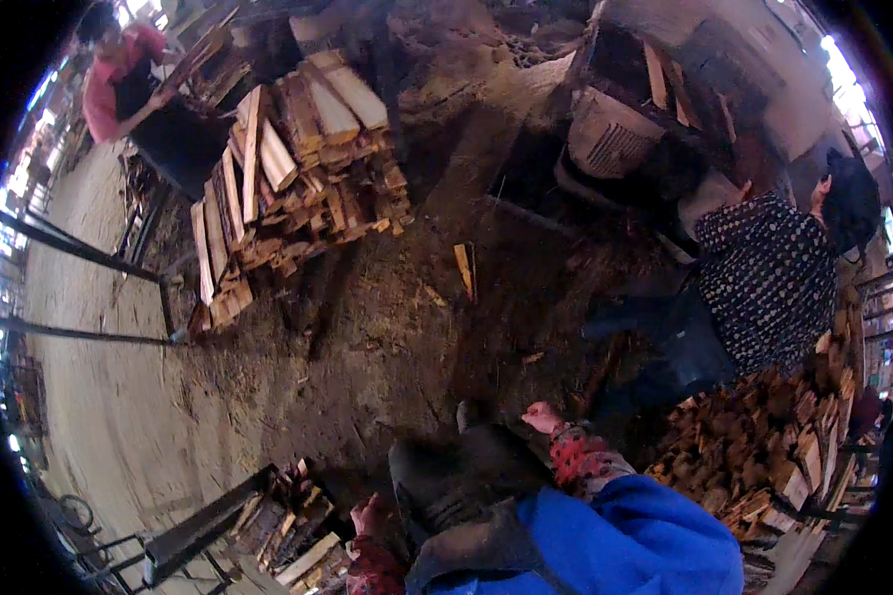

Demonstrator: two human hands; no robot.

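My right hand [543, 417] is out in front of my body over the dirt floor, its fingers curled in and no object showing in them. Lower down on the left, my left hand [367, 517] hangs beside my dark apron [456, 486], loosely curled, with nothing seen in it. Both forearms wear red patterned sleeves. Close to the left hand lies a small heap of split wood pieces [288, 521] by a metal frame. A short wood piece [465, 272] lies on the floor ahead of me, apart from both hands.
A tall stack of wood slats [313, 169] stands ahead left, with a person in red [119, 84] behind it. On the right, a person in a dotted shirt [769, 283] bends near a ridged machine part [610, 134]. A wood pile [754, 456] lies nearer. Dark metal rails [79, 243] run left.
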